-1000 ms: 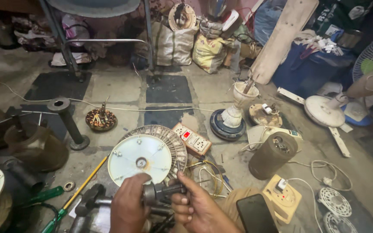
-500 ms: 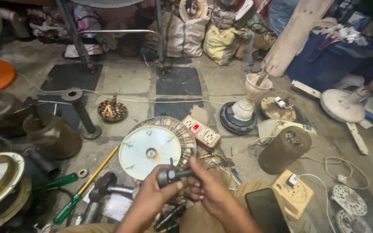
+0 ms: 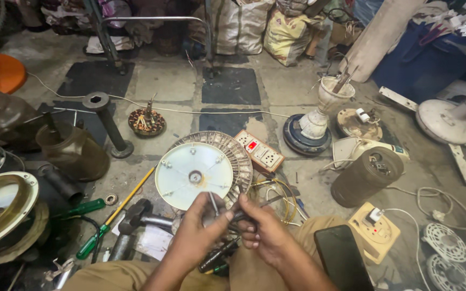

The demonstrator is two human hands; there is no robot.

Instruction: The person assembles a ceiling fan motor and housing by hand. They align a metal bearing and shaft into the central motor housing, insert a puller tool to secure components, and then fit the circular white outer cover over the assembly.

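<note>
Both hands are mid-job over the lap: left hand (image 3: 198, 231) pinches a small metal part (image 3: 213, 203), right hand (image 3: 262, 229) grips a dark tool (image 3: 219, 256) against it, while the fan motor (image 3: 203, 170) sits opened on the floor (image 3: 276, 91) just ahead, reassembly apparently not begun.

Both my forearms enter from the lower edge and converge at centre. My left hand (image 3: 198, 229) is palm-down, fingers curled, thumb and forefinger pinched in a tight grip. My right hand (image 3: 262, 229) sits just beside it, knuckles up, fingers folded closed. The fingertips of the two hands nearly touch. Wrists slightly bent inward.
</note>
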